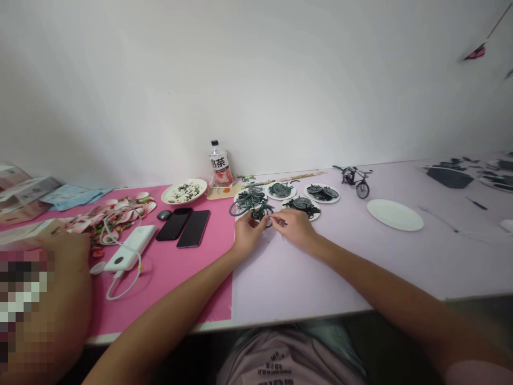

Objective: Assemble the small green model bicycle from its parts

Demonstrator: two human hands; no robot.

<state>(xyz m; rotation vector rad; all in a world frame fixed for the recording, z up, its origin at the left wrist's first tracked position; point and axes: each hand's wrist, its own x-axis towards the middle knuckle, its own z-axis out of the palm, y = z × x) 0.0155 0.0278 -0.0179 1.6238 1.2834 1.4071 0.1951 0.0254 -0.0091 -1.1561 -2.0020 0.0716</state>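
A green miniature bicycle [262,212] is held up over the table, with its wheels showing on either side of the frame. My left hand [249,231] grips it from below, thumb and fingers closed. At its right-hand wheel, my right hand [295,227] is in a pinch; whatever sits between those fingertips is too small to make out. Just behind my hands, several white plates carry dark bicycle parts: grey and black pieces [321,192], green-and-grey pieces [280,189] and black pieces [301,204]. A finished-looking black miniature bicycle [356,181] stands farther right.
To the right lie a white plate [395,215] and a small screwdriver [476,203]. On the pink left side are two phones [193,229], a white power bank [131,248] with a cable, petals [120,211], a bowl [184,192] and a drink bottle [220,166]. Another person's arm [68,299] is at far left.
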